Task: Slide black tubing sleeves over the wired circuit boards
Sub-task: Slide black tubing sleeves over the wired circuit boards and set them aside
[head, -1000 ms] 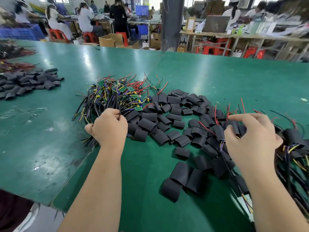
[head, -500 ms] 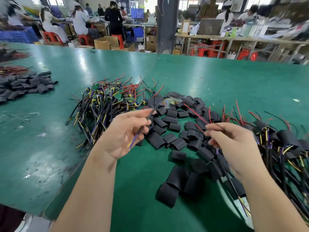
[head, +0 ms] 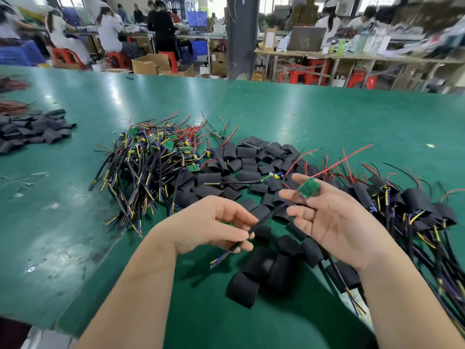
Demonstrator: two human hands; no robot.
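My left hand pinches the black cable of one wired circuit board near its striped wire ends. The small green board at the cable's other end rests against the fingertips of my right hand, palm up, with red wires trailing up to the right. A heap of bare wired boards lies to the left. Loose black tubing sleeves are scattered in the middle. Boards with sleeves on them are piled at the right.
The green table has its front edge near my arms. A second heap of black sleeves lies at far left. People sit at benches beyond the table, beside a dark pillar.
My left hand pulled one wired board out of the left heap and brought it to the middle. My right hand left the right pile, turned palm up and met the green board.
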